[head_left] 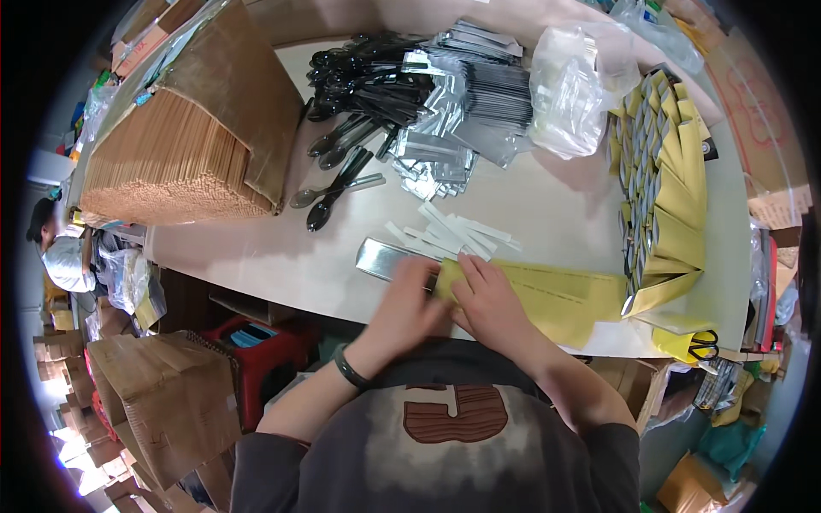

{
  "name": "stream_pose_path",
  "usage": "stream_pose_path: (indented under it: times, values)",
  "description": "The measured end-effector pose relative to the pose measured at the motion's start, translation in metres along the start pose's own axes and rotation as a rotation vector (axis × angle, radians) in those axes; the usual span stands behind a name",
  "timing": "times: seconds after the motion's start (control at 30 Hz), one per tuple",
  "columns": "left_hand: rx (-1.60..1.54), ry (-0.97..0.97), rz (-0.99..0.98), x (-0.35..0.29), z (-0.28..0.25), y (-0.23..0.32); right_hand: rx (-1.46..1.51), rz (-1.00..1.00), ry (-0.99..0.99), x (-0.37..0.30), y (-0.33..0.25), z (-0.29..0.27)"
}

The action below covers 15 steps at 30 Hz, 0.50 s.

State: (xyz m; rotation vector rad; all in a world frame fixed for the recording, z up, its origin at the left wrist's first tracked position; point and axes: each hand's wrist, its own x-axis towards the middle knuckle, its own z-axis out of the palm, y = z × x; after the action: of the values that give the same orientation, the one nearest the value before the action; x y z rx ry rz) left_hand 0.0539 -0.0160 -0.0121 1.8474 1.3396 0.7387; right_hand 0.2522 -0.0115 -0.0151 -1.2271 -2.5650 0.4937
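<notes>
My right hand pinches the left end of a long yellow paper sleeve, thumb below and fingers on top. More yellow paper lies under it along the table's front edge. Close beside it, my left hand is bent at the sleeve's end, over a shiny silver flat packet that sticks out to the left. Its fingers are blurred and partly hidden, so their grip does not show. A dark band circles the left wrist. Just beyond both hands, several narrow white strips lie loosely crossed.
Dark plastic spoons and silver packets pile up at the back, beside a clear plastic bag. A carton of brown cardboard pieces stands left. Folded yellow sleeves line the right; black-handled scissors lie near the front corner.
</notes>
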Motion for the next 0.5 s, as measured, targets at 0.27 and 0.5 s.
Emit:
stream_pose_path:
  times: [0.27,0.5]
  values:
    - [0.671,0.012,0.372,0.013,-0.049,-0.018,0.064,-0.174,0.032,0.019,-0.004,-0.033]
    - [0.09,-0.294,-0.389,0.019,-0.065,0.005,-0.239,0.271,0.184,-0.061,0.144,-0.125]
